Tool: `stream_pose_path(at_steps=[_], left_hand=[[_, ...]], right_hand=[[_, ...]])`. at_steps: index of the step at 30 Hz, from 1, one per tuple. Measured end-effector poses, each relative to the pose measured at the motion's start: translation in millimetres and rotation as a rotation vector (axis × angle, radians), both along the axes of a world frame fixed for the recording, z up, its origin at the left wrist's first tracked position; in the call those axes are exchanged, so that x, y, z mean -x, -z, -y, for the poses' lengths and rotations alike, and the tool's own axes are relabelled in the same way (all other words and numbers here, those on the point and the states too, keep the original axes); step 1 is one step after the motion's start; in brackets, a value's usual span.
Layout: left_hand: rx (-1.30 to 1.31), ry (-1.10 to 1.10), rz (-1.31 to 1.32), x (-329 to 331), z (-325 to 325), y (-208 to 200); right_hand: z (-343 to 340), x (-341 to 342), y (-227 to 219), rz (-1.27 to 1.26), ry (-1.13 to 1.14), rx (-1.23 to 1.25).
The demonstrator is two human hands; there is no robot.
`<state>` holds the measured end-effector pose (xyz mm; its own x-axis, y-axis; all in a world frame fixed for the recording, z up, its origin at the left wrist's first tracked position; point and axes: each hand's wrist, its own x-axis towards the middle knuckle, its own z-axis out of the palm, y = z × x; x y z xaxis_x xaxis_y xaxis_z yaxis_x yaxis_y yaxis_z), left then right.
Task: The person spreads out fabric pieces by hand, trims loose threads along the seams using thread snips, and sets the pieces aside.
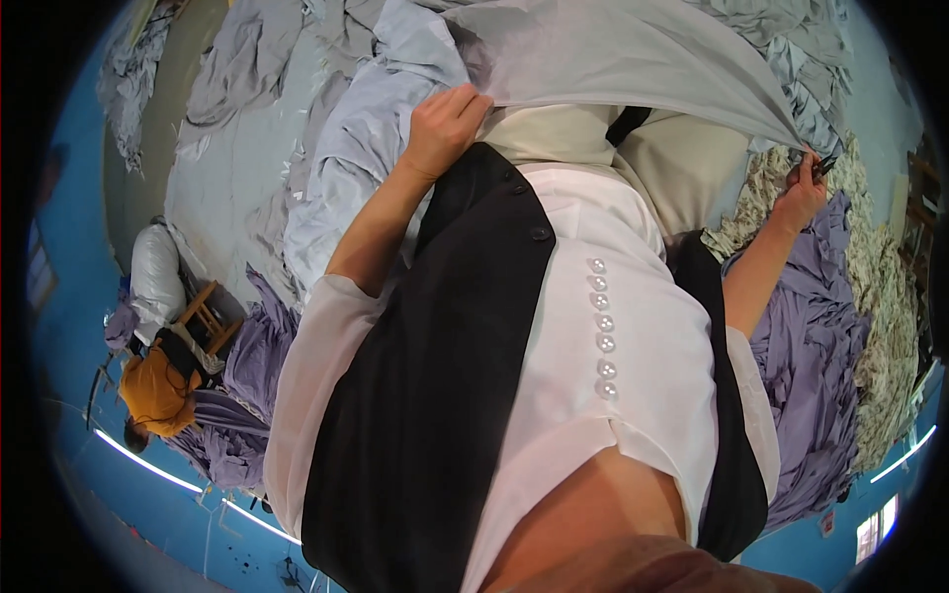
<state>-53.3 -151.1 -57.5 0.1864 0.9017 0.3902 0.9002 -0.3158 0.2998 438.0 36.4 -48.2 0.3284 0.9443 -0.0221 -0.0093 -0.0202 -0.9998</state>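
A light grey cloth is stretched between my two hands, its near edge running across in front of my waist. My left hand is closed, pinching that edge at its left end. Farther right, my right hand grips the cloth's corner between its fingertips. A small dark tool shows at those same fingers; its kind is too small to make out. Beside my left forearm lies a pale blue-grey heap of cloth.
Purple cloth is heaped to my right, next to a patterned beige pile. More grey cloth lies at the far left. At lower left are a person in orange, a wooden stool and a white sack.
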Motion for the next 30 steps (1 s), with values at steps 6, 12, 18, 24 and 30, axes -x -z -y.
stream_pose_path(at_steps=[6,12,18,24,30], left_hand=[[0.071,-0.093,0.431,-20.6,-13.4,-14.6],[0.208,0.018,0.594,-38.6,-28.4,-25.8],[0.427,0.34,0.678,-53.0,-26.3,-82.7],[0.274,0.287,0.32,-78.5,-63.5,-81.9],[0.696,0.007,0.869,-62.3,-96.2,-33.7]], right_hand=[[-0.5,-3.2,2.7,0.012,-0.021,0.014],[-1.9,-4.9,5.1,0.007,-0.036,0.027],[3.0,-26.6,10.6,0.558,-0.113,-0.048],[4.2,5.4,-0.6,0.006,-0.008,0.007],[5.8,6.8,-14.3,-0.15,-0.083,0.003]])
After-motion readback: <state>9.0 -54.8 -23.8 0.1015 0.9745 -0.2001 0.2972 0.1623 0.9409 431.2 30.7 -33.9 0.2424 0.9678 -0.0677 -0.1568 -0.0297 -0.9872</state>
